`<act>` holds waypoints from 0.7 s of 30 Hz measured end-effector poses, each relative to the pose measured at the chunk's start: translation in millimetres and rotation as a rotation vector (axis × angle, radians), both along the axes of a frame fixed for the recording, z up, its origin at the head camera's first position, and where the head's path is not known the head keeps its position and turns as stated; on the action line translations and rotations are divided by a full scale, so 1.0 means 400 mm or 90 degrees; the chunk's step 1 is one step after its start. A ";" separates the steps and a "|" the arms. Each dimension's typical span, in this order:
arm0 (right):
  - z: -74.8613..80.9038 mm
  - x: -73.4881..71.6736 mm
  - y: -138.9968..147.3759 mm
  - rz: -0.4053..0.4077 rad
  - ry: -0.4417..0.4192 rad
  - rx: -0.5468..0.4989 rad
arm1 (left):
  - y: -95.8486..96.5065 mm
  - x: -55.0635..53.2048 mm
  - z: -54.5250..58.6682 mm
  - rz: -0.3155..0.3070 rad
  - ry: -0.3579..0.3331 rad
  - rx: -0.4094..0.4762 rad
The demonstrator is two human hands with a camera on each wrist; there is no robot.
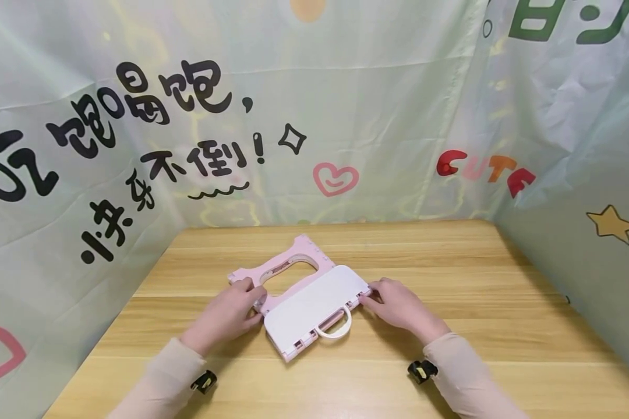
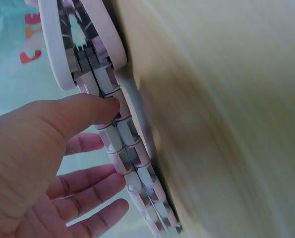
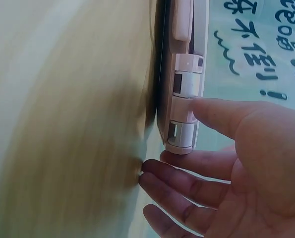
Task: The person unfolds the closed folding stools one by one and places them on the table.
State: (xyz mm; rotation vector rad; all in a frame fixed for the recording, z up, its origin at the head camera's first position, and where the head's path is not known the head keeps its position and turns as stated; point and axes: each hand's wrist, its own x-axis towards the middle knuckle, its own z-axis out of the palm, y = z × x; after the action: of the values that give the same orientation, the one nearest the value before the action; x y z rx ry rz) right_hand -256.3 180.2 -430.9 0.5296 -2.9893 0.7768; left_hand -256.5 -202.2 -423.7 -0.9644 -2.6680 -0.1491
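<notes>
A pink and white plastic folding stool, folded flat, sits at an angle on the table. Its white panel faces up, with a white loop handle along the near edge and a pink leg panel with an oval cutout behind. My left hand grips the stool's left side; in the left wrist view the thumb presses on the hinged edge and fingers lie behind it. At the right corner, my right hand pinches the stool; the right wrist view shows thumb and forefinger at the hinge end.
The wooden table extends around the stool on all sides. Printed fabric walls enclose it at the back, left and right. A small black device is at the right wrist and another at the left.
</notes>
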 end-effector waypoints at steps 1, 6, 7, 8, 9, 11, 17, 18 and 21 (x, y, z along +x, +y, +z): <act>-0.001 0.000 0.008 -0.002 0.002 -0.002 | 0.008 0.002 -0.002 -0.006 0.007 0.003; -0.003 0.001 0.044 -0.009 -0.003 -0.019 | 0.049 0.014 -0.010 -0.031 0.036 0.016; -0.002 0.002 0.050 -0.013 -0.008 -0.023 | 0.057 0.017 -0.011 -0.034 0.040 0.017; 0.000 0.003 0.056 -0.015 -0.012 -0.024 | 0.065 0.020 -0.012 -0.038 0.046 0.018; 0.003 0.004 0.061 -0.018 -0.016 -0.027 | 0.074 0.022 -0.012 -0.039 0.050 0.018; 0.007 0.004 0.073 -0.023 -0.019 -0.027 | 0.090 0.026 -0.012 -0.041 0.058 0.019; 0.014 -0.006 0.103 -0.024 -0.010 -0.013 | 0.132 0.025 -0.015 -0.023 0.052 0.002; 0.014 -0.008 0.108 -0.023 -0.009 -0.010 | 0.138 0.024 -0.016 -0.021 0.045 0.000; 0.016 -0.012 0.118 -0.026 -0.009 -0.004 | 0.155 0.023 -0.018 -0.021 0.023 0.009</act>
State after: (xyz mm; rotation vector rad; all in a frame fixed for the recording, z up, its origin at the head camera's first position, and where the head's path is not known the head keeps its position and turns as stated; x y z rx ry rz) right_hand -261.3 227.4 -424.6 0.4639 -3.0000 0.7904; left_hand -247.1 -140.2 -430.7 -0.9982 -2.6153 -0.1563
